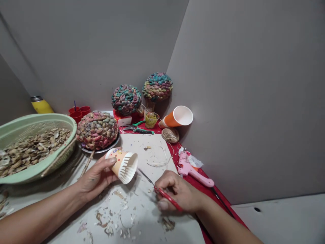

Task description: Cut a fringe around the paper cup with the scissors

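Note:
A patterned paper cup (119,162) is tilted sideways in my left hand (98,176), its open mouth facing right and down. Part of the cup's side near the mouth is cut into narrow strips. My right hand (179,193) is closed round the red handles of a pair of scissors (166,196). The thin metal blades point up and left, a little to the right of the cup's rim and apart from it. Below the hands, shell bits and scraps lie scattered on the pale board (149,223).
A green basket (54,161) of shells stands at left, beside a shell-covered ball (98,130) on a metal plate. Two more balls, pliers (142,130), an orange cup (172,118) and twine (170,135) are behind. A pink glue gun (194,173) lies at right.

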`<state>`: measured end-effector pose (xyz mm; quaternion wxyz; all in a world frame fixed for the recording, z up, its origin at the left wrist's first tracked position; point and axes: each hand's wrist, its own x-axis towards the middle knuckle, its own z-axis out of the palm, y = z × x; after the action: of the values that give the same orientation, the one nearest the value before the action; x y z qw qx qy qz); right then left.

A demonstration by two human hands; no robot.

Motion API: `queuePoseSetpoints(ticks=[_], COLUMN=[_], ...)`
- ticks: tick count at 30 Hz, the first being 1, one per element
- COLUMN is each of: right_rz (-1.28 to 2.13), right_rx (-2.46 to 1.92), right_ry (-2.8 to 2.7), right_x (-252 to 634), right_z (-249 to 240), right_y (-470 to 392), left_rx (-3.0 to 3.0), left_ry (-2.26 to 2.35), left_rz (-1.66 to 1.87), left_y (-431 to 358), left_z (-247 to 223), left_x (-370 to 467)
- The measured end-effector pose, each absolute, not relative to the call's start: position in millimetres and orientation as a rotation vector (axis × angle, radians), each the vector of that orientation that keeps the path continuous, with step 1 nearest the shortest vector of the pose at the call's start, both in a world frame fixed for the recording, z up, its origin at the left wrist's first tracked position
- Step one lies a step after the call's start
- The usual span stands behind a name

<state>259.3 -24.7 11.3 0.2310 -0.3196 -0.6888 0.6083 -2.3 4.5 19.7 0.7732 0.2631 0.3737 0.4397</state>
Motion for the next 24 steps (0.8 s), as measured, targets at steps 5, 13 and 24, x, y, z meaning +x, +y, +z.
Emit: queuePoseSetpoints(ticks=[5, 13, 24], right_rz=[1.737, 1.686, 1.629], right_rx=[-0.843, -0.993, -1.043], right_ry=[-1.836, -1.923, -1.991], right_x=[264, 260, 253], right_z=[13, 12, 11], right_y=[-20, -22, -27], left_rx=[0.67, 0.703, 0.689], left_ry=[0.745, 0.764, 0.786], left_rz=[0.919, 0.889, 0.959], left_y=[1, 0, -4], left_z=[27, 28, 29], left_x=[0, -3, 1])
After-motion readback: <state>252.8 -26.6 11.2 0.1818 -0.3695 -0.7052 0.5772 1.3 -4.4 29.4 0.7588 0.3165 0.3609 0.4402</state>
